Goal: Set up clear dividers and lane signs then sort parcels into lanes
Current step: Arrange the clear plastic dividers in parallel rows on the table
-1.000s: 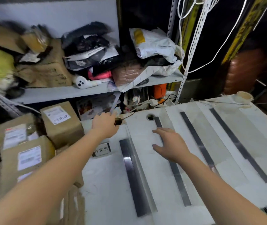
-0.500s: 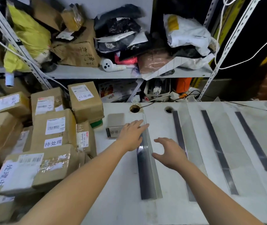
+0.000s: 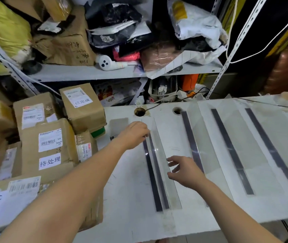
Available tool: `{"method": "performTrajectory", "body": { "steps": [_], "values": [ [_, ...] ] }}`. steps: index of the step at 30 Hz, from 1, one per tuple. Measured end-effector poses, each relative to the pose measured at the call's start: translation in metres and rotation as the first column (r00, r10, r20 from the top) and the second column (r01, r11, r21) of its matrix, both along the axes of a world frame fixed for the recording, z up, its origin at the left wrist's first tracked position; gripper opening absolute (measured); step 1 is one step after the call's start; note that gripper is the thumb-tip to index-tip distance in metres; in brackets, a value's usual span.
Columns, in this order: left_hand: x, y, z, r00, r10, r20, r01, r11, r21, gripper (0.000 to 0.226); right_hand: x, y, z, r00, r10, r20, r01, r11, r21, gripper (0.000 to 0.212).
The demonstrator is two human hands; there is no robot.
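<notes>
We square divider [image 3: 157,172] on surface [image 3: 127,190], far end near cable hole [image 3: 139,111]. Left hand [image 3: 134,135] pinches that end. Right hand [image 3: 185,172], spread and empty, beside middle. Press base flat, evenly.

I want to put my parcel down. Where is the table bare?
Bare: the lanes between the second divider and third divider, and from there to the fourth divider; also the table's front strip. Crowded: the first divider, where left hand and right hand work, and the cardboard boxes leftward.
</notes>
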State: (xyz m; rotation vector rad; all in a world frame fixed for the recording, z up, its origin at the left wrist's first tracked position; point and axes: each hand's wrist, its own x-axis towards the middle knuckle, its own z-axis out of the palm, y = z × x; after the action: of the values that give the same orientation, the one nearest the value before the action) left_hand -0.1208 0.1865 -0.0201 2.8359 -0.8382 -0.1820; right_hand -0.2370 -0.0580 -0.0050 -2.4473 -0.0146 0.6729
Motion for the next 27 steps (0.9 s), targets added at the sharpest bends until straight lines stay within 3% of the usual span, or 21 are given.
{"method": "performTrajectory", "body": {
  "steps": [10,20,27],
  "values": [
    [0.043,0.007,-0.003,0.980,-0.193,-0.046,0.196,0.979,0.064,0.016,-0.038,-0.007,-0.012,0.983,-0.149,-0.105,0.159,0.983,0.091,0.052],
    [0.099,0.017,0.001,0.980,-0.170,-0.099,0.171,0.985,0.005,0.009,-0.055,0.005,-0.016,0.961,-0.274,-0.039,0.276,0.951,0.135,0.051],
    [0.128,0.015,0.006,0.967,-0.206,-0.152,0.206,0.978,-0.018,0.015,-0.053,0.007,-0.016,0.949,-0.312,-0.037,0.314,0.938,0.145,0.052]
  ]
}}
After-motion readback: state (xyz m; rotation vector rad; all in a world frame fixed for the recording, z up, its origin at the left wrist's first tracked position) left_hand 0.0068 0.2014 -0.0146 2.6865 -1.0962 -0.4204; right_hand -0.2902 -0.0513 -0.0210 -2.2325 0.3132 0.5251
